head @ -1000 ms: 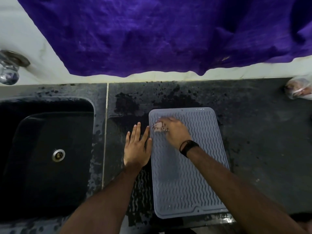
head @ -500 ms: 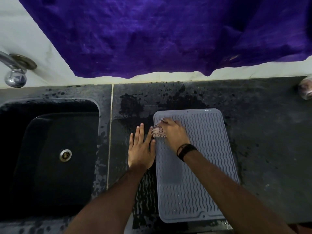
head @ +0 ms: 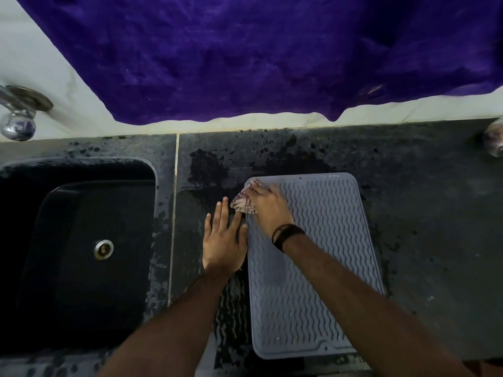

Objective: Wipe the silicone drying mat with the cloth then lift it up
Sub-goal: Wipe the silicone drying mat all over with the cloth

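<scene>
Right hand (head: 268, 206) presses cloth (head: 243, 204) on mat (head: 326, 240).

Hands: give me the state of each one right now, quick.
Left hand: open, fingers straight, flat on the counter beside the mat.
Right hand: holding the cloth, pressing it on the mat's far left corner.
</scene>
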### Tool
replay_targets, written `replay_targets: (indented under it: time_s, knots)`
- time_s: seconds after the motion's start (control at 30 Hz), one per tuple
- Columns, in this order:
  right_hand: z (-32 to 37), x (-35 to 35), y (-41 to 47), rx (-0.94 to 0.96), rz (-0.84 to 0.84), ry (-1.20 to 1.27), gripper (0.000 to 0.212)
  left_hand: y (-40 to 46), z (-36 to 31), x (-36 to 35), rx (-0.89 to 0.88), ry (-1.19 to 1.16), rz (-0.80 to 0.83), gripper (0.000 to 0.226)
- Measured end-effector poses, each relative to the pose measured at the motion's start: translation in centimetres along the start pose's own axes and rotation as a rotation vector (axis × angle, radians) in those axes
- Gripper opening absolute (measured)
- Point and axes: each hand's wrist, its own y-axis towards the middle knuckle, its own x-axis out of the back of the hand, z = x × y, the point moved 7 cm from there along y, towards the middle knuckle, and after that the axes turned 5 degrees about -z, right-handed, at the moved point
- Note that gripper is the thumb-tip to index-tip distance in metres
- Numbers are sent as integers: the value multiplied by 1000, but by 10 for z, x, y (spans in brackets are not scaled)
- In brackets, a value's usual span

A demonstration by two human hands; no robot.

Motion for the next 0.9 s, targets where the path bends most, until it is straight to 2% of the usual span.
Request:
replay_targets:
  time_s: [0.23, 0.37, 0.53, 0.73, 0.9]
  knots:
    - [-1, 0, -62, 48, 73, 98, 54, -1, 2, -4, -52, 54, 14, 67]
    - [-11, 25, -23, 61, -48, 49, 59, 1, 3, -3, -5, 2, 3, 56]
    - [-12, 14, 8, 61, 20, -9, 57, 1, 1, -1, -12, -2, -25, 57]
    - [-11, 0, -53, 160, 62, 46, 60, 0, 1, -1, -32, 46, -13, 58]
    - [-14, 15, -86, 164, -4, 192, 64, 1, 2, -4, -14, 40, 5, 58]
